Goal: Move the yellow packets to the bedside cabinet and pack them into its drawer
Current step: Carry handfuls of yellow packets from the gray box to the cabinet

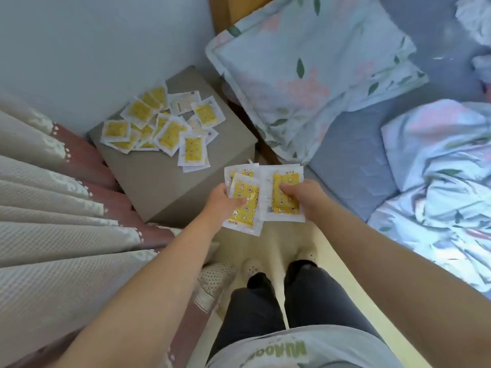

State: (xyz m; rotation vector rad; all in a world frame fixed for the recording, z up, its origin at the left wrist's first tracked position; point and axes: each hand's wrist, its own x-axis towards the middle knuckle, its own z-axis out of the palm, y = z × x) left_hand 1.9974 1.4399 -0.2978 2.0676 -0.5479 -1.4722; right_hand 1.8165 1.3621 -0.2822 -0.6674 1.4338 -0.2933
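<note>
Head view: your left hand point(221, 201) grips a few yellow star-printed plastic packets point(243, 205), your right hand point(300, 195) pinches another yellow packet point(284, 200); beyond them, many more yellow packets point(162, 126) lie scattered atop the grey bedside cabinet point(156, 179).

My left hand point(224, 201) covers part of the yellow star-printed packets point(243, 205) it holds. On the grey box-shaped bedside cabinet point(159, 181), piled packets overlap; its drawer front is out of sight.
</note>
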